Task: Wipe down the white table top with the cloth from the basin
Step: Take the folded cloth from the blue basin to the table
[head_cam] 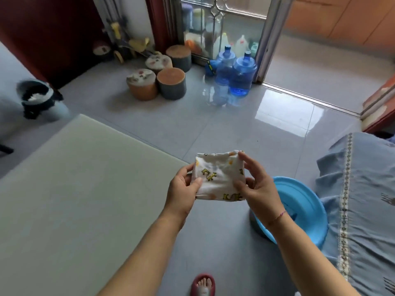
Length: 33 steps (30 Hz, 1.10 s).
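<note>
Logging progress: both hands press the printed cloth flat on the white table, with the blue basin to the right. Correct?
No. The head view shows the left hand and right hand holding the cloth in the air beside the table, not pressed on it. The basin is indeed to the right.

Table (74, 189) left; basin (303, 210) right; cloth (218, 176) between, above floor (235, 129)

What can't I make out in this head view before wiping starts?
- Basin contents: right forearm crosses it, head view.
- Table top: cut off by left and bottom edges.
- Cloth dampness: not visible; left hand and right hand cover its side edges.
- Containers behind the glass door: blurred.
</note>
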Motion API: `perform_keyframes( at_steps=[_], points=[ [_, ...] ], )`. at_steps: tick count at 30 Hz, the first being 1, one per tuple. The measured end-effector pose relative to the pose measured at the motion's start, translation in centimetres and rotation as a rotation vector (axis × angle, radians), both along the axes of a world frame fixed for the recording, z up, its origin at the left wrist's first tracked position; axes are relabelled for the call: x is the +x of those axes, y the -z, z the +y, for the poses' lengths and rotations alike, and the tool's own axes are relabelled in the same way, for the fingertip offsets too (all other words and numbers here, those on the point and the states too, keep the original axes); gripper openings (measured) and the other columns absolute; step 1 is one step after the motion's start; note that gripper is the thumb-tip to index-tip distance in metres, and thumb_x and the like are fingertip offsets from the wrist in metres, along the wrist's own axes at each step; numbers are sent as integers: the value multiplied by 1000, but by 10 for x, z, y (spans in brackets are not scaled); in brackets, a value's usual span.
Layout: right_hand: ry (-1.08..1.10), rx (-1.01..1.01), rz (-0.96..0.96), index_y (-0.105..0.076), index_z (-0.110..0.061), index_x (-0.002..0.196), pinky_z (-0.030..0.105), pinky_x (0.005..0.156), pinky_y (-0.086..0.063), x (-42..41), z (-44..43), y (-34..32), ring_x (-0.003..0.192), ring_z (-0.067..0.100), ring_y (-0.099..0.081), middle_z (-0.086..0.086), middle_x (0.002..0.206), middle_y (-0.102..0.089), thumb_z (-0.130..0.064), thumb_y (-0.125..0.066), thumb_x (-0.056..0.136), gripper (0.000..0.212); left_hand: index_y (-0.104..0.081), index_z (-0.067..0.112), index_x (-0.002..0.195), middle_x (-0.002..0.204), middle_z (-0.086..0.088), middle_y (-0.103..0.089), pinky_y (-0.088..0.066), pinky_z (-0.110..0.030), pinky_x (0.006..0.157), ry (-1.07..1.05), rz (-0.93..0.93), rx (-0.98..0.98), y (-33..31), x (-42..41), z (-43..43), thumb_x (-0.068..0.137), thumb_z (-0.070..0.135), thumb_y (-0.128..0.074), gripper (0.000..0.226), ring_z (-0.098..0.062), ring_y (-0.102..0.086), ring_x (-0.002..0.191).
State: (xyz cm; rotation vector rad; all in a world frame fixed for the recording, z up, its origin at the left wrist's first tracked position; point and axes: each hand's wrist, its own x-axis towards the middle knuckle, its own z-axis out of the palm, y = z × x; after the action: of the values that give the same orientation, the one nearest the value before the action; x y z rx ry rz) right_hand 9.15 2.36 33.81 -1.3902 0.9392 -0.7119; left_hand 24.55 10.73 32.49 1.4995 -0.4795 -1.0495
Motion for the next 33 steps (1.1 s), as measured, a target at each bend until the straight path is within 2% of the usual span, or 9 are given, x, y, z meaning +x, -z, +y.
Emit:
perform_keyframes(
  at_steps=[5,10,15,21,24,27,29,33],
  points=[
    [-183,-65,-37,-50,-41,118,17,58,-51,39,48,-42,63,3,-56,-18,112,-56,16,-51,85,66,-59,24,110,93,0,-74,-53,-19,61,-179,-29,-64,-42,23,77,91,-3,-54,34,-14,-71,83],
    [-384,-100,-58,-51,-42,116,17,58,-49,61,111,-73,59,1,-52,-16,112,-56,18,-50,83,68,-59,26,106,91,6,-74,-51,-17,60,-373,-79,-89,-76,22,164,91,-2,-55,32,-9,-70,79],
    [-558,-121,-90,-51,-42,119,17,58,-48,81,184,-97,61,6,-51,-11,118,-57,19,-50,81,72,-58,26,109,92,6,-74,-51,-16,62,-557,-119,-97,-102,16,259,91,1,-55,31,-8,-69,82],
    [-761,-78,-126,-54,-44,115,17,55,-48,112,292,-113,60,4,-53,-19,111,-60,20,-50,82,73,-59,27,110,93,4,-74,-50,-15,65,-778,-155,-68,-122,12,381,91,5,-58,30,-8,-69,84],
    [-858,-85,-115,-52,-45,117,18,56,-46,129,350,-119,61,11,-47,-15,114,-58,20,-51,81,74,-58,27,111,94,5,-74,-52,-18,64,-876,-158,-52,-129,11,445,90,2,-56,33,-10,-69,86],
    [-955,-109,-105,-51,-46,119,25,59,-47,144,409,-125,65,19,-43,-10,115,-58,17,-52,81,74,-58,28,109,93,6,-74,-53,-20,63,-959,-151,-48,-134,10,508,89,-2,-52,36,-10,-69,85],
    [-1005,-148,-90,-51,-49,118,27,59,-47,152,452,-126,60,16,-40,-13,115,-59,15,-53,80,74,-58,28,109,93,6,-74,-52,-20,64,-1005,-150,-43,-135,8,554,89,-3,-52,37,-10,-69,85],
    [-1055,-157,-73,-50,-48,118,21,56,-48,161,545,-123,55,11,-37,-17,114,-57,13,-56,80,72,-57,27,109,93,6,-74,-53,-21,66,-1059,-148,-18,-132,8,649,88,-3,-52,37,-12,-69,87]
  ],
)
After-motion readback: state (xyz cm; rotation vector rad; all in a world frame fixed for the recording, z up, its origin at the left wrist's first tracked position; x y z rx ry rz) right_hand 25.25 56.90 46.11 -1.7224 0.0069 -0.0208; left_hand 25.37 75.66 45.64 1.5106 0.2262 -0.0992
